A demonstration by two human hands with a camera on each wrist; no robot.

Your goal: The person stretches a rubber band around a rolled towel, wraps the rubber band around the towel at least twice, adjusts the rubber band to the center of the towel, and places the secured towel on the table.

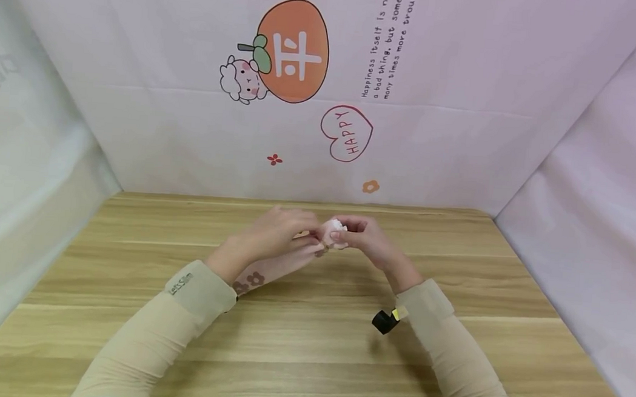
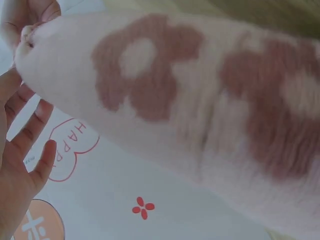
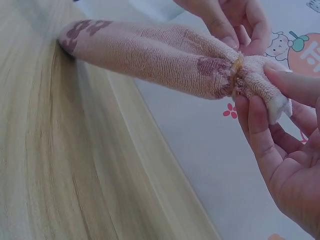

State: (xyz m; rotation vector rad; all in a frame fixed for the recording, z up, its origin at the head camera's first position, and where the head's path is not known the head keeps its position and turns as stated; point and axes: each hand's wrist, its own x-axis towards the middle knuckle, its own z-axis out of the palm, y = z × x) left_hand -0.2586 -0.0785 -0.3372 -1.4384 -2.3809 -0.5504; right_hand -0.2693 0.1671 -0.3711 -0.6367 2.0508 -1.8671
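Observation:
A pink knitted sock (image 3: 150, 57) with brown flower patterns stretches between the hands, just above the table. A thin yellowish band (image 3: 237, 70) cinches it into a narrow neck near one end, and the gathered end beyond shows a white edge (image 3: 278, 109). My right hand (image 1: 367, 238) grips this gathered end between thumb and fingers. On the other side of the neck, my left hand (image 1: 277, 235) pinches the sock close to the band. In the left wrist view, its other fingers (image 2: 37, 122) are spread, and the flowered body (image 2: 185, 100) runs back past the wrist.
Below the hands lies a wood-grain table (image 1: 297, 355). A white printed cloth (image 1: 180, 129) stands as a wall behind it, with more white cloth at both sides. A small black device (image 1: 384, 321) projects from the right sleeve's cuff.

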